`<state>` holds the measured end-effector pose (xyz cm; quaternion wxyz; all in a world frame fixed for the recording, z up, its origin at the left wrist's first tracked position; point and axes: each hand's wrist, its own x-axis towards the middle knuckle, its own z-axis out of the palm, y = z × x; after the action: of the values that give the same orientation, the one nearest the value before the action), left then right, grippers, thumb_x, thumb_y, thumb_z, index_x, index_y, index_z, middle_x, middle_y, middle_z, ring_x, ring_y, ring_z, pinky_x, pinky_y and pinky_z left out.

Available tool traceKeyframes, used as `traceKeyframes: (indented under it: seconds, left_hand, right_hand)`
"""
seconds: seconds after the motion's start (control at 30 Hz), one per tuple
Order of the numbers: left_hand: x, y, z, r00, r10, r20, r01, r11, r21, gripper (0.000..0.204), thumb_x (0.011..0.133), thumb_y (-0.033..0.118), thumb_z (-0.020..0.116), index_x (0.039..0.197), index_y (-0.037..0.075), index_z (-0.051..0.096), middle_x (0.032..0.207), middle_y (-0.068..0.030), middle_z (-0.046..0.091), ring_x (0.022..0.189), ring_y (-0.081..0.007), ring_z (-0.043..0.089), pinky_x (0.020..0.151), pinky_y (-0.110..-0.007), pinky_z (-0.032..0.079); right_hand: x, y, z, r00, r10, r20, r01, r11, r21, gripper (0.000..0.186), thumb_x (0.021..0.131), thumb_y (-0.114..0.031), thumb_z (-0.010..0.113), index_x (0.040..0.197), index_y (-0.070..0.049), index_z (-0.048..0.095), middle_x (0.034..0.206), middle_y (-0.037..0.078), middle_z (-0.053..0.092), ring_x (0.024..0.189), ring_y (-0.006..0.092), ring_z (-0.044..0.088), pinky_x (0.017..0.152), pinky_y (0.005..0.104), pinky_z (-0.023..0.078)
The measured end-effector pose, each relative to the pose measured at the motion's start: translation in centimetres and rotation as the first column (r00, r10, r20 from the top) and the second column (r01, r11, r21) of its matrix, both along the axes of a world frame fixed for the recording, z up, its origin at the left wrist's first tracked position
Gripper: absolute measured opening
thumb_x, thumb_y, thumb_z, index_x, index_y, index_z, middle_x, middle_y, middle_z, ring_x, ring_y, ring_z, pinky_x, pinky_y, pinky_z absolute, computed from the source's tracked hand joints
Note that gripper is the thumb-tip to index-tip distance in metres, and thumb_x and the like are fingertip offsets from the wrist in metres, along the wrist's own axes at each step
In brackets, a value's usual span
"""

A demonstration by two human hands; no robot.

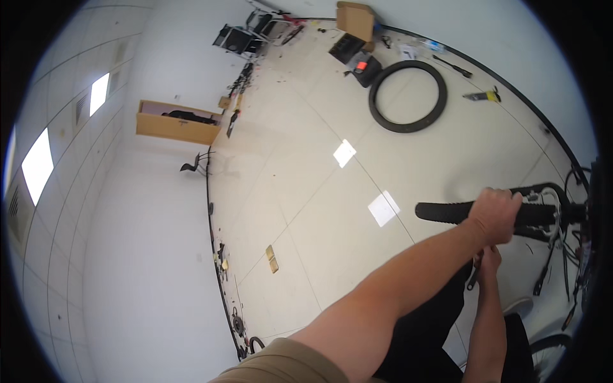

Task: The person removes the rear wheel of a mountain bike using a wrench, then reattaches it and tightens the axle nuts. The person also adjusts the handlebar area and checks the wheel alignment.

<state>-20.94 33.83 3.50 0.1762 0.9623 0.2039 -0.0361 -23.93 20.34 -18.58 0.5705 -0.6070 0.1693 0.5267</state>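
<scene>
A bicycle wheel with a knobby black tyre (440, 212) juts out edge-on from the bicycle at the right. Curved silver brake arms (557, 203) straddle it close to the frame. My left hand (497, 214) is closed over the tyre, its arm reaching across from the lower left. Just below, my right hand (490, 260) grips a dark spanner (473, 278), whose ring end pokes out toward my leg. The left hand and the wheel hide where the spanner's other end lies. Loose cables with dark ends (543, 281) hang beside the bicycle.
A loose black tyre (440, 110) lies on the tiled floor. Near the far wall are a cardboard box (355, 24), a black case (365, 69), a dark long tool (454, 66) and a yellow-handled tool (483, 96). Small brass-coloured pieces (272, 258) lie toward the left.
</scene>
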Motion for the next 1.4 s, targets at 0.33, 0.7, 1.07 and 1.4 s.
traceKeyframes:
  seconds: [0.33,0.7,1.07,1.4]
  left_hand:
    - [-0.1,-0.7,-1.0,1.0,0.0,0.001,0.0,1.0,0.024,0.028,0.071,0.018,0.075,0.09,0.006,0.058,0.085,-0.0112,0.064,0.079,-0.0267,0.066,0.073,-0.038,0.05]
    - [-0.8,-0.5,-1.5,0.999,-0.019,0.028,0.017,0.999,0.045,0.031,0.067,0.016,0.074,0.089,0.005,0.056,0.084,-0.011,0.063,0.077,-0.0269,0.065,0.07,-0.038,0.05]
    - [-0.2,1.0,-0.7,0.996,0.011,-0.087,-0.022,0.992,-0.128,0.021,0.079,0.013,0.066,0.099,0.008,0.062,0.099,-0.0158,0.069,0.095,-0.0349,0.069,0.085,-0.048,0.053]
    - [0.4,0.6,-1.4,0.999,0.0,-0.039,0.007,0.981,0.193,0.033,0.072,0.029,0.079,0.09,0.011,0.059,0.078,-0.006,0.066,0.071,-0.0289,0.069,0.062,-0.04,0.054]
  right_hand:
    - [1.0,0.2,3.2,0.999,-0.044,0.007,0.044,0.998,0.055,0.022,0.097,-0.029,0.061,0.102,-0.007,0.062,0.078,-0.001,0.054,0.062,0.0098,0.05,0.055,0.0282,0.04]
    - [0.3,-0.6,-0.7,0.997,0.013,0.079,-0.015,1.0,0.013,0.021,0.095,-0.026,0.063,0.086,-0.007,0.059,0.067,-0.001,0.05,0.049,0.0087,0.044,0.044,0.0271,0.033]
    - [0.5,-1.2,-5.1,0.851,0.368,0.374,-0.299,0.926,-0.231,0.033,0.096,-0.036,0.059,0.088,-0.005,0.065,0.071,0.006,0.063,0.065,0.0202,0.061,0.061,0.0373,0.05]
    - [-0.1,1.0,-0.5,0.992,-0.129,0.011,0.129,0.991,0.04,0.022,0.095,-0.021,0.065,0.092,0.0,0.061,0.072,0.008,0.064,0.051,0.0115,0.052,0.043,0.0276,0.038]
